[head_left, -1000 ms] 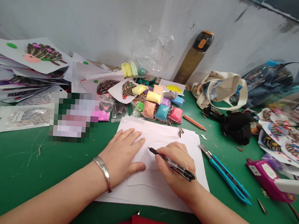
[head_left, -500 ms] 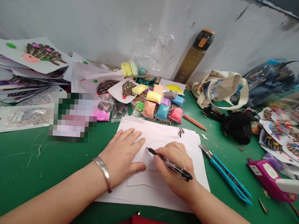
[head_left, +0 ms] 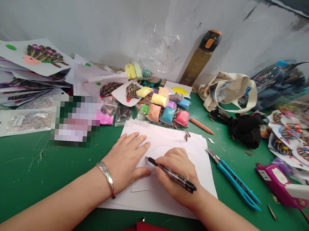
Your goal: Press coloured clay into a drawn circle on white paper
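White paper (head_left: 112, 200), with more sheets under it, lies on the green table in front of me. Thin drawn lines show on it, partly covered by my hands. My left hand (head_left: 128, 159), a silver bracelet at its wrist, rests flat on the sheet's left side with fingers spread. In my right hand (head_left: 179, 172) is a black pen (head_left: 175, 176), gripped between thumb and fingers. Its tip is at the paper, close to my left thumb and forefinger. Two or so sunflower seeds (head_left: 186, 136) lie near the sheet's top edge.
A blue utility knife (head_left: 236, 181) with its blade out lies right of the paper. Colourful clay packets (head_left: 159, 100) are heaped behind it, near an orange stick (head_left: 201, 126). Seed-decorated pictures (head_left: 45, 56) are stacked at left. A bottle (head_left: 201, 57) leans on the wall; a magenta glue gun (head_left: 279, 184) lies right.
My right hand has shifted slightly left and down with the pen, whose tip has moved down and left across the paper. My left hand has stayed in place.
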{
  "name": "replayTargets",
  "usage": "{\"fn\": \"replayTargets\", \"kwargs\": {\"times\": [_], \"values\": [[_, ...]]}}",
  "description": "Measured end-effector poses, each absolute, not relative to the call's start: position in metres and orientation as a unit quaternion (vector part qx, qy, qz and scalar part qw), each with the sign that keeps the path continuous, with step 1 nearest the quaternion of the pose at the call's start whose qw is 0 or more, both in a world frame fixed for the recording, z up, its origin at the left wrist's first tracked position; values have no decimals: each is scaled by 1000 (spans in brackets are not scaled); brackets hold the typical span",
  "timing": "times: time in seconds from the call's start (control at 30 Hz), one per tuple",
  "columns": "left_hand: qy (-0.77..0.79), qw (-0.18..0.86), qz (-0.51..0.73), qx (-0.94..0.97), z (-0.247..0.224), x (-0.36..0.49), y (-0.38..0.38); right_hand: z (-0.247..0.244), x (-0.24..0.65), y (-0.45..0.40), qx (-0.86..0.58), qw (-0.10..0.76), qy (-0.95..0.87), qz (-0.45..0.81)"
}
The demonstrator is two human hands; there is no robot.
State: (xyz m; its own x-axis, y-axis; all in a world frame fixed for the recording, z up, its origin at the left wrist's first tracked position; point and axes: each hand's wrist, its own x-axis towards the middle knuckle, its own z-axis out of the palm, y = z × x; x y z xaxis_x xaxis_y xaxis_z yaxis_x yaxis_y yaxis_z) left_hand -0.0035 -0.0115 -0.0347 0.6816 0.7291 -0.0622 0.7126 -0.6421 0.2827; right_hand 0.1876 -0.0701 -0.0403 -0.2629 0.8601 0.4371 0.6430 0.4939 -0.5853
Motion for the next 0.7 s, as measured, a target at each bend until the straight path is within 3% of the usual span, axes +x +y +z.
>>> {"fn": "replayTargets", "kwargs": {"times": [0.7], "values": [[397, 147, 36, 905, -34, -3, -11, -36, 195, -72, -530, 368, -754, 123]]}}
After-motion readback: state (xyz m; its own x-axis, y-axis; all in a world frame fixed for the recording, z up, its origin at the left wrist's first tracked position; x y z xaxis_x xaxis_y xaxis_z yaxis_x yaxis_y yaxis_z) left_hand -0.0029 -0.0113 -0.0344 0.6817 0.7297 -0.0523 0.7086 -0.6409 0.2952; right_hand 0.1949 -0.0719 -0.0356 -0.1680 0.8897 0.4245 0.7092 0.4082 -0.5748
